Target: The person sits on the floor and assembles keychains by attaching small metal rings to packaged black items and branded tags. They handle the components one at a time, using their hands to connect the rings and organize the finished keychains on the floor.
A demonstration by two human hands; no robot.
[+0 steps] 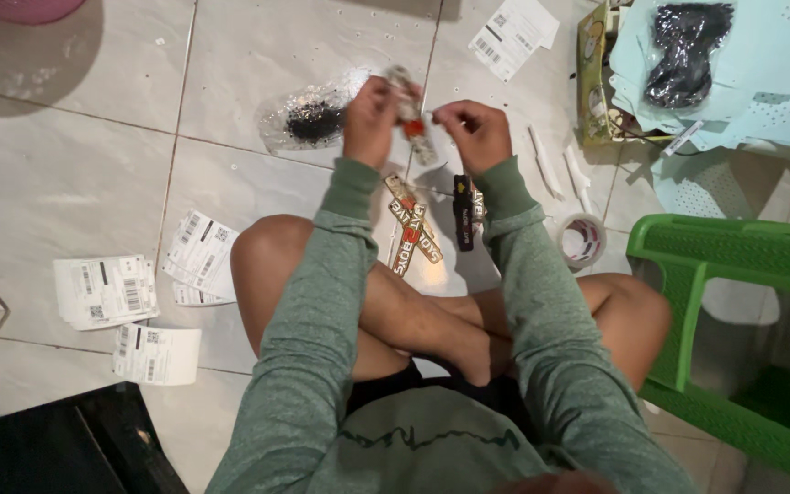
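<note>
- Head view: the left hand (372, 117) and the right hand (474, 134) both grasp a small wrapped packet (411, 114) above the floor.
- A clear bag (308, 119) holds something black; a tape roll (582, 240) lies near.
- Paper labels (107, 289) lie on the tiled floor (57, 174), beside a green chair (733, 274).

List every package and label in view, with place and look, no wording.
Small clear packet: held by left hand and right hand; red and pale contents.
Clear bag: floor, left of hands; dark contents.
White labels: floor left, barcoded rectangles.
White label: floor, top centre.
Tape roll: beside right knee.
</note>
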